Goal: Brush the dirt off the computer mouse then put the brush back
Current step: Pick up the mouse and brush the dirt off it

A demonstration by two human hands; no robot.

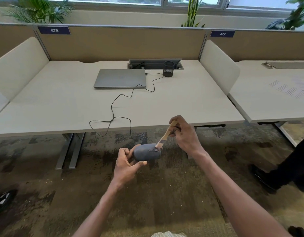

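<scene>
Ideally the left hand [126,162], fingers curled round the mouse [147,152], steadies it while the right hand [183,134], gripping the brush [165,135], flicks bristles outward, away from both hands.

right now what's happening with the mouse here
A person is cleaning a dark grey wired computer mouse. The left hand holds it in the air in front of the pale desk, above the carpet. The right hand grips a small wooden-handled brush, bristles on the mouse's top near the scroll wheel. Its black cable trails back to the closed silver laptop.
</scene>
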